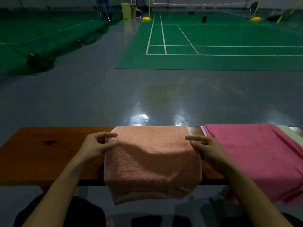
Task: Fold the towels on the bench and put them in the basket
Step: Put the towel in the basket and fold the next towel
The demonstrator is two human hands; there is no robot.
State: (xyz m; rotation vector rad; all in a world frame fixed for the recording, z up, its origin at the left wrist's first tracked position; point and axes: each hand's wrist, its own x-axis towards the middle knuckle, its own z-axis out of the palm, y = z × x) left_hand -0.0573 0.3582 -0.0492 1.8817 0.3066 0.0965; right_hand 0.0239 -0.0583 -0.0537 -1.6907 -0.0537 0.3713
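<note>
While the peach towel (151, 159) lies across the wooden bench (49, 153) straight ahead of me at 12 o'clock, its near part drooping over the front edge toward my knees, I hold it by both side edges. My left hand (96, 145) pinches the edge at 9 o'clock of the cloth, thumb on top and fingers curled beneath. My right hand (208, 149) takes the opposite edge at 3 o'clock, thumb on top; its forefinger lies nearly straight along the hem, so how firmly it grips I judge rather than see.

It looks like thick terry, soft and limp, and I expect it to sag wherever it is unsupported, as the dip between my hands suggests. It should be light, with enough nap to cling rather than slip. I judge the white-banded hems the best places to grip, near the corners, so each fold keeps its edges square.

At 2 o'clock a pink towel (252, 159) drapes the bench just beside mine, not touching it, with a pale green one (290, 133) showing past it. No basket is visible.
</note>
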